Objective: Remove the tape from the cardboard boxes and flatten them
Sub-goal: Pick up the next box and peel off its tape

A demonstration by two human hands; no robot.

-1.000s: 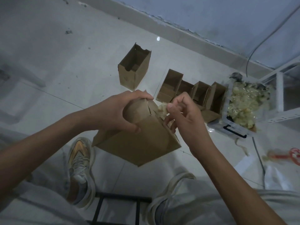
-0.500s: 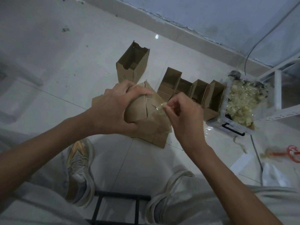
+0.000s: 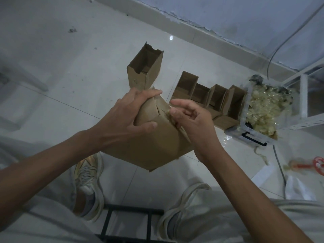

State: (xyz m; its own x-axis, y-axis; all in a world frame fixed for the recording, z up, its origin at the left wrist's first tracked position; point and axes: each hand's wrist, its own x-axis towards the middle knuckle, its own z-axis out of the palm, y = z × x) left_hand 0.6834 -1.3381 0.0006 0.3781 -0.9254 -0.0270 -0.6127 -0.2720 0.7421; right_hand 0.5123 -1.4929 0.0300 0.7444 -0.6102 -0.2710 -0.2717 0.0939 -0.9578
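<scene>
Since half a second before, the box (image 3: 154,137) had swung so its long side faced the camera again, and the right hand (image 3: 191,123) had shifted from pulling a clear strip off the top to picking at the box's upper right edge. The left hand (image 3: 129,120) gripped the closed top end, fingers curled over the flaps and thumb pressed on the near face. The right hand's fingers were curled, thumb and fingertips pinching a scrap of tape (image 3: 169,112) at the flap corner, with the index finger stretched out above. The box was held tilted in the air above the floor (image 3: 52,67), between the person's knees and over the shoes (image 3: 87,183).

On the floor beyond stood an open box (image 3: 145,69) on its own, and to its right a row of four open boxes (image 3: 210,97) set side by side. Touching the right end of that row stood a clear bin (image 3: 254,137) heaped with crumpled tape. A cable (image 3: 278,162) ran past the bin, and a red-handled tool (image 3: 312,164), blurred, lay near the right edge. A black frame (image 3: 129,223) showed between the feet.
</scene>
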